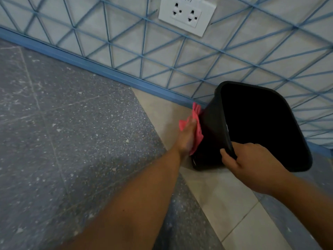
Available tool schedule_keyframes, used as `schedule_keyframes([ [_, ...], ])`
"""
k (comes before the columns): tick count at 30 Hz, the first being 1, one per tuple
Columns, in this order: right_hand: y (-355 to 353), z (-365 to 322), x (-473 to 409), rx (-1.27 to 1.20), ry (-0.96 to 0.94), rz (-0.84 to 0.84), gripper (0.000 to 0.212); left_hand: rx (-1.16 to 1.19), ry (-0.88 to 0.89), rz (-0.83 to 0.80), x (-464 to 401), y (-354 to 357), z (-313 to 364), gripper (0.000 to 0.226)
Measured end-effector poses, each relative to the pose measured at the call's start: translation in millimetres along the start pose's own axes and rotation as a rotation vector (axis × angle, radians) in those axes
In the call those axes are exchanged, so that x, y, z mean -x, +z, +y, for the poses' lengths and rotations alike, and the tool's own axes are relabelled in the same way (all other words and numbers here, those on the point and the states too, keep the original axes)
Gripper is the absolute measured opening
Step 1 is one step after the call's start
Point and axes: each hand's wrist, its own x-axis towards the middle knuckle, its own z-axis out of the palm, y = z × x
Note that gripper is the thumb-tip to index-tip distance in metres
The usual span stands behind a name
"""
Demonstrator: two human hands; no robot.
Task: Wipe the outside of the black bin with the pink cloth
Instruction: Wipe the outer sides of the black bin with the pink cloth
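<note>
The black bin (210, 134) stands on the floor against the wall at the right, its dark open mouth facing up toward me. My left hand (187, 137) presses the pink cloth (197, 121) flat against the bin's left outer side, fingers stretched out over the cloth. My right hand (248, 159) grips the bin's near rim, thumb on the outside and fingers curled over the edge into the mouth. The bin's far and right sides are hidden.
A tiled wall with blue diagonal lines (126, 47) runs behind the bin, with a blue skirting strip (90, 65) at its foot and a white double socket (187, 15) above. Speckled grey floor (72, 132) lies to the left, pale tiles (225, 204) under the bin.
</note>
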Motion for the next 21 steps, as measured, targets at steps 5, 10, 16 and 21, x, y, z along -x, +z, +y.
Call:
schedule_keyframes([
  [5, 4.8, 6.9, -0.6, -0.005, -0.004, 0.031, 0.037, 0.071, -0.067, 0.098, 6.5, 22.2, 16.9, 0.053],
  [10, 5.5, 7.2, 0.1, 0.008, -0.045, 0.036, 0.036, -0.025, 0.128, 0.096, 13.8, 12.5, -13.0, 0.057],
  [16, 7.7, 9.6, 0.4, -0.027, -0.081, 0.086, 0.038, -0.051, 0.123, 0.134, 32.2, 14.7, -26.1, 0.054],
  [21, 9.7, 9.0, 0.4, -0.036, -0.093, 0.098, 0.038, 0.065, -0.001, 0.218, 57.9, 27.3, -26.5, 0.090],
])
